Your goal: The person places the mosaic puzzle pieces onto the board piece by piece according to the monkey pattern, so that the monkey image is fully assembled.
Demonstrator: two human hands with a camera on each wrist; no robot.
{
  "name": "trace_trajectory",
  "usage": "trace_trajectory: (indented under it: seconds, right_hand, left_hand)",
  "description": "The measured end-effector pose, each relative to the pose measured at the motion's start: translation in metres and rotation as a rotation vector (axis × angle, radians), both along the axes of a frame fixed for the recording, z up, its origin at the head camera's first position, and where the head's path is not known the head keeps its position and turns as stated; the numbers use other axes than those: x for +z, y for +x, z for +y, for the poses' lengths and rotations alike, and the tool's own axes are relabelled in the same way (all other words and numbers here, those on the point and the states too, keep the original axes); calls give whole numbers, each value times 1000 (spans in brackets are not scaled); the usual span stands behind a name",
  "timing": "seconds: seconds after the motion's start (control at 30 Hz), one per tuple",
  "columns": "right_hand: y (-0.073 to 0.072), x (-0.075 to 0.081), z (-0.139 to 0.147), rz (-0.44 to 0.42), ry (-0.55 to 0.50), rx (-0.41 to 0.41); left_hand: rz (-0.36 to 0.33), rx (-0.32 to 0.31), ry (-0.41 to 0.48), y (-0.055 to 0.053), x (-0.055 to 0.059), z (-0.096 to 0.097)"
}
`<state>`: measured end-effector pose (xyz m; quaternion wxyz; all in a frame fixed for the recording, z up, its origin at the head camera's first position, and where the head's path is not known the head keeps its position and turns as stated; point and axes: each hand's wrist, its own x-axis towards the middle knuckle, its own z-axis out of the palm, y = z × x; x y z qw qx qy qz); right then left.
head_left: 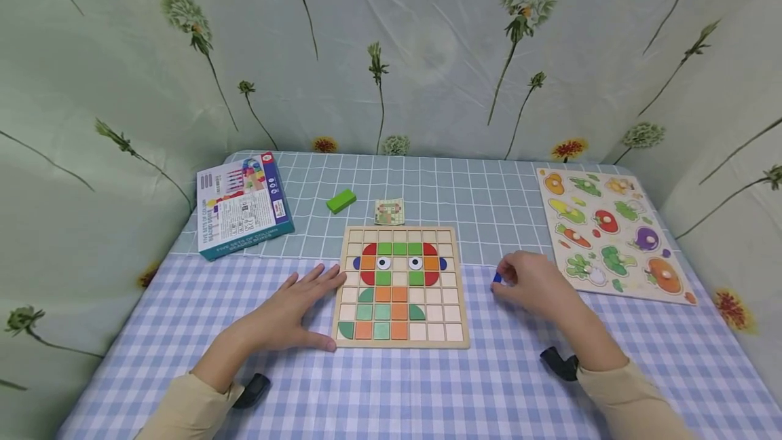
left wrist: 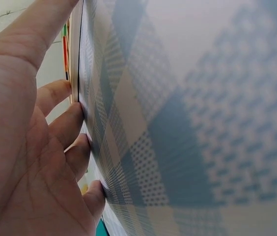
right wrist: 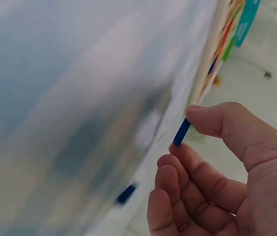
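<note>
A wooden grid board (head_left: 403,343) lies in the middle of the table, with red, green, orange and blue pieces and two eye discs forming a figure. Fingers spread, my left hand (head_left: 287,314) rests on the cloth at the board's left edge, its index finger and thumb touching the frame or very close to it. To the right of the board, my right hand (head_left: 537,284) pinches a small flat blue piece (right wrist: 182,132) between thumb and index finger. Below it in the right wrist view, a second blue piece (right wrist: 126,194) lies on the cloth.
Behind the board are a small picture card (head_left: 389,212) and a green block (head_left: 341,201). A box of beaded columns (head_left: 244,206) lies at the back left. A vegetable peg puzzle (head_left: 624,236) lies at the right. Checked cloth (head_left: 391,392) covers the front.
</note>
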<state>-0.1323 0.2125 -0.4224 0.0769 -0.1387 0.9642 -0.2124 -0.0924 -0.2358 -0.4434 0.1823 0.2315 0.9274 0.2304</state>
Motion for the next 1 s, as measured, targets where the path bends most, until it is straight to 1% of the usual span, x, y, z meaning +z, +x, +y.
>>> trace_trajectory:
  seconds: [0.2, 0.57, 0.63, 0.77, 0.87, 1.0]
  right_hand:
    - [-1, 12, -44, 12, -14, 79]
    - [2, 24, -133, 32, -52, 318]
    - [3, 24, -149, 33, -52, 365]
    - [6, 24, -177, 16, -24, 428]
    - [7, 21, -196, -2, 9, 455]
    - [9, 15, -213, 4, 54, 490]
  left_hand:
    - [1, -4, 0, 0, 0, 0]
    - [-2, -3, -5, -2, 0, -1]
    - [-3, -5, -4, -2, -1, -2]
    - [1, -16, 3, -3, -2, -2]
    - [14, -23, 9, -3, -3, -3]
    - [17, -25, 11, -4, -3, -3]
